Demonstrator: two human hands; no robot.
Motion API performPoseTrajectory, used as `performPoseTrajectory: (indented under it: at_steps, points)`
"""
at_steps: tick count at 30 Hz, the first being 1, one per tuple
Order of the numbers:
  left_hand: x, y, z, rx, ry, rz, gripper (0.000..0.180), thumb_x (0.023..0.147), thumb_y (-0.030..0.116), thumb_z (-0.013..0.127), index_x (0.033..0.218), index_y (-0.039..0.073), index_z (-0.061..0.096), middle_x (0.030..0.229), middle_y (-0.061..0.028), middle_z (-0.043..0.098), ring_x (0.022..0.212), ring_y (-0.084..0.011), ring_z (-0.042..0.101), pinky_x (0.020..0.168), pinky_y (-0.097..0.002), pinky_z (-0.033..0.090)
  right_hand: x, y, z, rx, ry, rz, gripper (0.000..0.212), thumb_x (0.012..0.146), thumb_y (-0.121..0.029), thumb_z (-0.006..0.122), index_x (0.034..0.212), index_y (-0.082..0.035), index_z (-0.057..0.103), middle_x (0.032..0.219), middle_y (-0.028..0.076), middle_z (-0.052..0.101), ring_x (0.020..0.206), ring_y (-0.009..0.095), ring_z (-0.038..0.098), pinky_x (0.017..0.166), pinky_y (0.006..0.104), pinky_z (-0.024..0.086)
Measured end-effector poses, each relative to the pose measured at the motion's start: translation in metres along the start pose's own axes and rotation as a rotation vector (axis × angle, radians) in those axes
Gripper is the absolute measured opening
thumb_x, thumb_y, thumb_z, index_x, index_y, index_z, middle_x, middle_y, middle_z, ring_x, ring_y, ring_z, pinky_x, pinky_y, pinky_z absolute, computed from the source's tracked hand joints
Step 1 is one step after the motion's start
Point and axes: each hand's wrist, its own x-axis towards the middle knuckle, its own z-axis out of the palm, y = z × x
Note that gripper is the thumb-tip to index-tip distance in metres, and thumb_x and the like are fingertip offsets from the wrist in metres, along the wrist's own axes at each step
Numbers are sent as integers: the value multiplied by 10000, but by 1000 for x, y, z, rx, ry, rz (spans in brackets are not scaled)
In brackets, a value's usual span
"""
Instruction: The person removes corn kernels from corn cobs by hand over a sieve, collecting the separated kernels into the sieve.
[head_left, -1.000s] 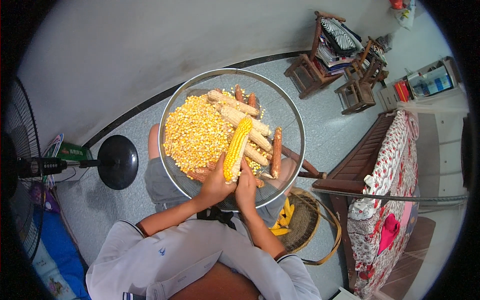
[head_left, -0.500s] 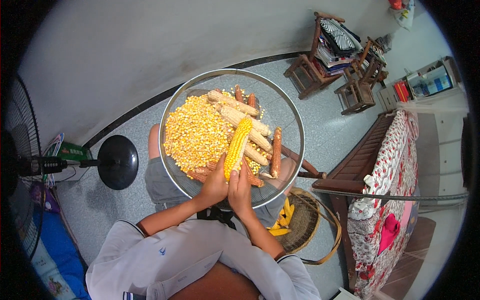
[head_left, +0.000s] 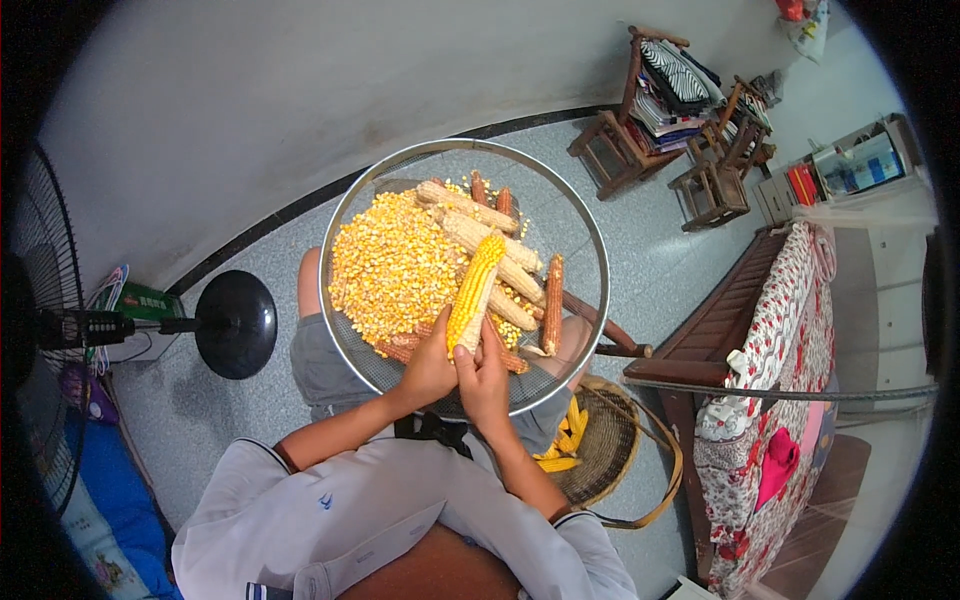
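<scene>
Both my hands hold one yellow corn cob point(head_left: 478, 285) over a round mesh sieve point(head_left: 326, 280) with a metal rim. My left hand point(head_left: 430, 368) wraps round the cob's near end from the left. My right hand point(head_left: 482, 378) grips the same end from the right, thumb on the cob. A pale bare strip shows along the cob's right side and near end. Loose yellow kernels point(head_left: 390, 270) are heaped in the sieve's left half. Stripped pale cobs point(head_left: 480, 235) and several reddish-brown cobs point(head_left: 553, 305) lie to the right and beneath my hands.
The sieve rests over my lap. Below right, a woven basket point(head_left: 610, 445) holds yellow corn cobs point(head_left: 570, 435). A standing fan point(head_left: 50, 330) is at left, a bed point(head_left: 760, 400) with a flowered cover at right. Wooden chairs point(head_left: 615, 150) stand beyond, one stacked with papers.
More of the cob's near end and right side is bare and pale now. My right thumb has shifted slightly on it. The sieve has barely moved.
</scene>
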Motion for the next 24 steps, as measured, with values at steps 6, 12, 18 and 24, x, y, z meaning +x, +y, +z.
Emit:
performPoseTrajectory:
  at_steps: [6, 12, 18, 24]
  points:
    - [-3, -5, 0, 64, -26, -39, 735, 854, 102, 582, 1439, -60, 167, 1217, -246, 550, 1114, -309, 566, 941, -373, 431, -2, 0, 0, -202, -16, -8, 574, 916, -144, 496, 1391, 65, 249, 1271, 265, 495, 1156, 301, 535, 949, 342, 424]
    - [-3, -5, -1, 67, -20, -62, 807, 823, 113, 628, 1444, -57, 141, 1177, -253, 571, 1070, -321, 592, 909, -376, 449, -7, 9, 1, 138, -34, 100, 584, 879, -37, 451, 1417, 49, 239, 1315, 196, 478, 1177, 226, 509, 973, 302, 404]
    - [-3, -19, 3, 134, 11, 23, 921, 743, 118, 723, 1443, -52, 150, 1126, -264, 589, 1050, -328, 605, 883, -377, 467, 24, 20, -11, 396, 18, 246, 417, 925, -98, 474, 1302, 72, 422, 1177, 143, 558, 1015, 173, 559, 888, 286, 445]
    - [-3, -17, 4, 256, 20, -58, 933, 722, 152, 745, 1429, -59, 175, 1068, -308, 590, 1007, -390, 614, 838, -411, 486, 51, 16, -5, 43, 17, 202, 367, 977, -241, 465, 1226, 28, 485, 1007, 110, 619, 844, 178, 584, 742, 299, 471]
